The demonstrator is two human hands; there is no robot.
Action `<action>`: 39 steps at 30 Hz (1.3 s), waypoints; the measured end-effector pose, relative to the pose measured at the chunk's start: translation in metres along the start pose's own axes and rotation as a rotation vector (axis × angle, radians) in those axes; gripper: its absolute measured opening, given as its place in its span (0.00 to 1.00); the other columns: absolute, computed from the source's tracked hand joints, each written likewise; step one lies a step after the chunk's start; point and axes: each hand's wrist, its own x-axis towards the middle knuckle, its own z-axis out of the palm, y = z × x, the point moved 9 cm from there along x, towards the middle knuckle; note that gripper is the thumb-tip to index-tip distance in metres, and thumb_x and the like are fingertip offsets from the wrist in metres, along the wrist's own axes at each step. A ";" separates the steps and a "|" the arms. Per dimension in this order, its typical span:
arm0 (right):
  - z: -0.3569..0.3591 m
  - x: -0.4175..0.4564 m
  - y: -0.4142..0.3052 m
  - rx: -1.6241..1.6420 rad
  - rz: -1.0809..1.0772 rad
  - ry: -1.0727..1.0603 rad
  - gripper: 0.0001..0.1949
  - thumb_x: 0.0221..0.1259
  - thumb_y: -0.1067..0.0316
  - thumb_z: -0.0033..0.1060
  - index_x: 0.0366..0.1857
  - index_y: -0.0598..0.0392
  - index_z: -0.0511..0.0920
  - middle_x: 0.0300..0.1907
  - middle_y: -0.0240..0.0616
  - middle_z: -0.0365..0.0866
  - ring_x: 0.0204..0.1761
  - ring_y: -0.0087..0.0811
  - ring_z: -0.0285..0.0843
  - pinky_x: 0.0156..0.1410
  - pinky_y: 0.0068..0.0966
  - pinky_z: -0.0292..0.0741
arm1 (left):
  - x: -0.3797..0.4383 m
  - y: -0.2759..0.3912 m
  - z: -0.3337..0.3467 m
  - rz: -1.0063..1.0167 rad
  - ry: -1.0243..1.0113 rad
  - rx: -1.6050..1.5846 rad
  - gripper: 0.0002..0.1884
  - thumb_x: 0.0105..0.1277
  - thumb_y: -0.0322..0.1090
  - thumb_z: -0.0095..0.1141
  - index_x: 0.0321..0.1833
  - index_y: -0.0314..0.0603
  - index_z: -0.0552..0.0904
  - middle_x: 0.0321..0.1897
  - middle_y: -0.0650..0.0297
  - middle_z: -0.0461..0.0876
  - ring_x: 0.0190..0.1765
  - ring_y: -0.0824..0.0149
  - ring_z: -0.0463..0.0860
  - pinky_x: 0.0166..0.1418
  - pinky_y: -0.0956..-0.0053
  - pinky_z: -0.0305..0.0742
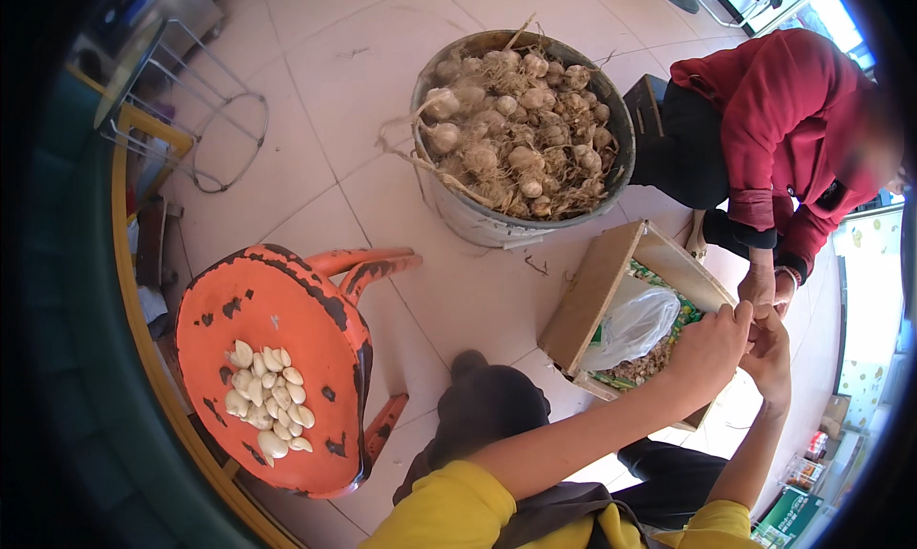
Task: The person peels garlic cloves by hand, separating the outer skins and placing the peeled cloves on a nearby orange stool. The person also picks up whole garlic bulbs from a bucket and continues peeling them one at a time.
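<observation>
My left hand and my right hand meet at the fingertips over the right rim of a wooden box. Their fingers pinch a small object, mostly hidden, possibly a garlic clove. Inside the box lie a crumpled clear plastic bag and a layer of brownish peelings on a green printed liner. Farther off, a large round tub is heaped with unpeeled garlic bulbs with dry roots. To my left, pale peeled garlic cloves are piled on an orange stool with chipped paint.
Across the box a person in a red jacket sits bent forward, their hands just beyond mine. A wire-framed stool stands at the upper left. A green padded seat with a yellow edge borders the left. Pale tiles cover the floor.
</observation>
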 end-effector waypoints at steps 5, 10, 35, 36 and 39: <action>-0.012 0.025 -0.011 -0.972 0.113 -0.048 0.21 0.47 0.79 0.72 0.48 0.58 0.76 0.41 0.36 0.82 0.42 0.32 0.82 0.48 0.28 0.77 | -0.009 -0.009 0.040 -0.006 -0.063 0.416 0.09 0.61 0.33 0.57 0.40 0.39 0.76 0.28 0.60 0.81 0.35 0.62 0.85 0.34 0.72 0.79; 0.088 0.112 -0.081 -0.717 -0.410 -0.249 0.15 0.53 0.75 0.67 0.46 0.57 0.80 0.41 0.42 0.81 0.38 0.38 0.81 0.44 0.30 0.76 | -0.042 0.002 0.113 0.089 -0.345 0.525 0.05 0.59 0.32 0.56 0.36 0.42 0.78 0.25 0.63 0.81 0.33 0.63 0.84 0.26 0.71 0.77; 0.162 0.235 -0.068 -0.599 -0.447 -0.282 0.15 0.53 0.78 0.69 0.44 0.57 0.77 0.39 0.33 0.78 0.39 0.25 0.77 0.45 0.22 0.76 | -0.072 0.005 0.148 0.082 -0.477 0.389 0.02 0.56 0.30 0.55 0.31 0.44 0.81 0.27 0.62 0.82 0.33 0.64 0.85 0.28 0.71 0.78; 0.166 0.233 -0.076 -0.661 -0.505 -0.224 0.15 0.52 0.77 0.69 0.45 0.57 0.77 0.40 0.35 0.78 0.39 0.28 0.77 0.46 0.25 0.76 | -0.073 0.003 0.159 0.101 -0.556 0.359 0.03 0.59 0.30 0.55 0.31 0.44 0.81 0.28 0.62 0.82 0.33 0.64 0.85 0.30 0.71 0.78; 0.193 0.223 -0.103 -0.696 -0.714 -0.125 0.15 0.52 0.72 0.70 0.44 0.57 0.78 0.41 0.42 0.80 0.41 0.39 0.78 0.47 0.33 0.77 | -0.080 -0.009 0.179 -0.081 -0.682 0.016 0.06 0.67 0.32 0.52 0.36 0.42 0.82 0.34 0.63 0.84 0.36 0.64 0.84 0.39 0.73 0.78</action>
